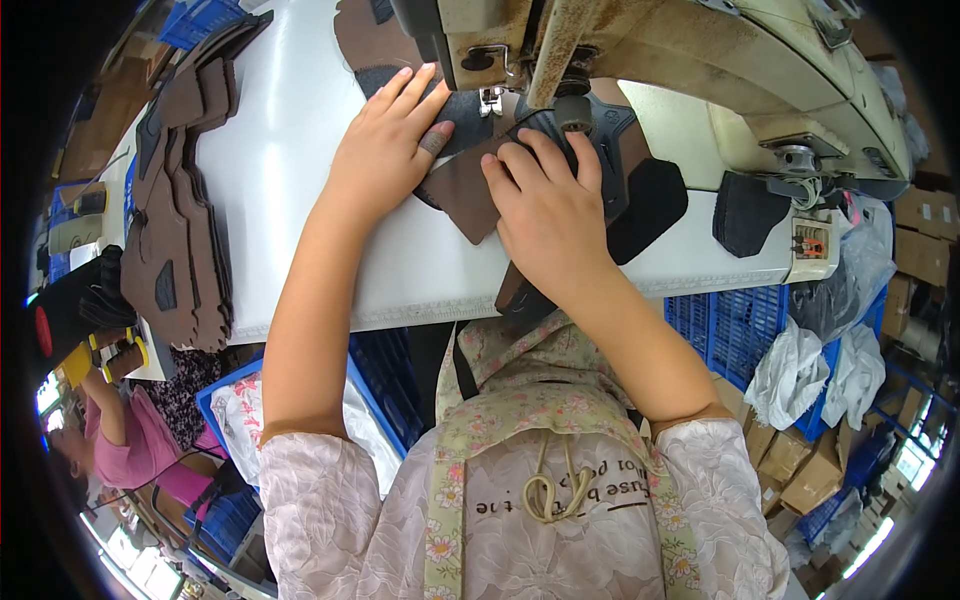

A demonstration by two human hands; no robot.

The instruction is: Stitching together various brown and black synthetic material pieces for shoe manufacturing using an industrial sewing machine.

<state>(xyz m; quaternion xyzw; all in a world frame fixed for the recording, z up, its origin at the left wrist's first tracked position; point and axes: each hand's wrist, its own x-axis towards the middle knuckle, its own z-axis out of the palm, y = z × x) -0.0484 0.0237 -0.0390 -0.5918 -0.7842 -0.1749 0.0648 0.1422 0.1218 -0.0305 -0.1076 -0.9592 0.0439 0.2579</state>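
Under the head of a sewing machine (700, 55) lies a brown and black shoe-upper-like piece (464, 192), close to the metal presser foot (490, 101). My left hand (385, 145) rests on its dark part left of the foot, fingers stretched out. My right hand (548, 205) presses down on the piece right of and nearer than the foot, its fingers spread and slightly bent. Neither hand grips anything. A black flap (655, 205) of the work spreads to the right, and a brown end hangs over the table's front edge. My right hand hides part of the piece.
Stacked brown cut pieces (180, 235) lie at the table's left end. A separate black piece (748, 213) sits on the right by the machine's base. Blue crates (735, 325) stand below the table, with plastic bags (790, 375) beside them. Another person (125, 440) sits at far left.
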